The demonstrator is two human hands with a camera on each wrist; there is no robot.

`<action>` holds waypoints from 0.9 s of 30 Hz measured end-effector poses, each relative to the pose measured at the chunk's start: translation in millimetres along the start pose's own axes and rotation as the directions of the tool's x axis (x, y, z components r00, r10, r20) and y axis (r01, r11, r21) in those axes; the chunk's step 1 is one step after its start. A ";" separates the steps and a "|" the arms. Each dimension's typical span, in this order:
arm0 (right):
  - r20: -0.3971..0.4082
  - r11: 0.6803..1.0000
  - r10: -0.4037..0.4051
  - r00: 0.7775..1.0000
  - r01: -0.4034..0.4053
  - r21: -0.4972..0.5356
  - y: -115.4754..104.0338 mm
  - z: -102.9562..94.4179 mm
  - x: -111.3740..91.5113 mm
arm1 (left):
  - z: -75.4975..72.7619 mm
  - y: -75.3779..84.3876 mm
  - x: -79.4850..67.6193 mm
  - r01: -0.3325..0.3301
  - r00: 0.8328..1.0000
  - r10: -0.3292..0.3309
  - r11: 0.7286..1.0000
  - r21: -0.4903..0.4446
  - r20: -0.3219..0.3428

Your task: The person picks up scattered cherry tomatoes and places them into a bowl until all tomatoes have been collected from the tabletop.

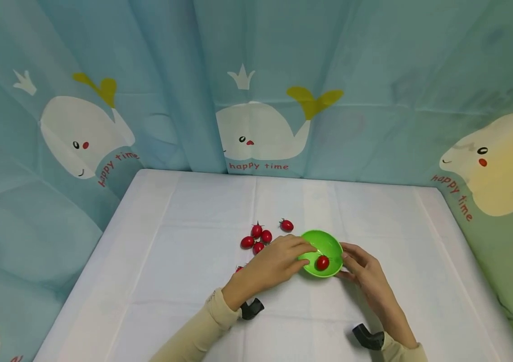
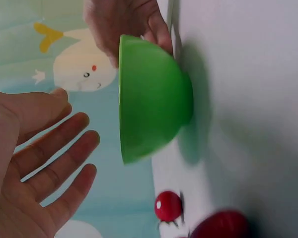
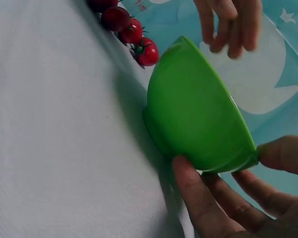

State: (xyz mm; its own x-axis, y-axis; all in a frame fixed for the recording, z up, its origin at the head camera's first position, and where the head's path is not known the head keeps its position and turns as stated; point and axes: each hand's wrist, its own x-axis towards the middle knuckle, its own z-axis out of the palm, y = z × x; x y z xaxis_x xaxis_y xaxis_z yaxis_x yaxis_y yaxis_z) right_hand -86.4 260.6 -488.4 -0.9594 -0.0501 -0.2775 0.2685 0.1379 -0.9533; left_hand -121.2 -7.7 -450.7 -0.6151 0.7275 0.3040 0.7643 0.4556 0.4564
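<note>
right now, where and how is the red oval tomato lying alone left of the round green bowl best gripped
Probably its bare middle, pinched from above: the red oval tomato lies on its side, leafy end left, with gaps to the green bowl and the clustered red tomatoes.

Tomato (image 1: 239,269), head view: mostly hidden behind wrist of left hand (image 1: 274,264). Foreground tomato (image 2: 223,226), left wrist view: blurred, cut by lower edge. Green bowl (image 2: 154,99): interior hidden, both wrist views. Whale print (image 1: 509,161): cut by head view's right edge.
</note>
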 end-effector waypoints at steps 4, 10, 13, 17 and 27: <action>0.060 1.000 -0.025 0.998 0.025 0.007 2.0 -5.2 4.6 | -6.8 -7.5 -9.3 0.021 1.000 -0.021 1.000 -0.017 -0.021; 0.133 0.998 -0.062 0.989 0.061 0.010 2.6 -14.0 9.6 | -14.8 -21.5 -21.0 0.093 0.995 -0.094 0.994 -0.049 -0.028; 0.153 0.998 -0.063 0.986 0.061 0.022 1.4 -16.0 11.6 | -19.1 -29.3 -24.3 0.134 0.990 -0.137 0.988 -0.078 -0.036; 0.174 0.998 -0.055 0.983 0.052 0.019 0.0 -17.4 14.0 | -23.0 -39.8 -27.4 0.165 0.984 -0.170 0.982 -0.091 -0.058; 0.180 0.999 -0.030 0.983 0.033 -0.013 -5.1 -17.4 17.9 | -36.5 -57.6 -40.3 0.270 0.953 -0.282 0.956 -0.110 -0.109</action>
State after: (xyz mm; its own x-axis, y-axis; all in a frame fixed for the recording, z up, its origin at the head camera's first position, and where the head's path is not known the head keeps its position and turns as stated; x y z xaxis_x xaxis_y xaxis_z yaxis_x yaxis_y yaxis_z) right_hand -106.4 276.2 -486.4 -0.9359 -0.2315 -0.2655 0.2355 0.1495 -0.9603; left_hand -147.5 -82.0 -458.7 -0.8231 0.5088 0.2524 0.5432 0.5757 0.6111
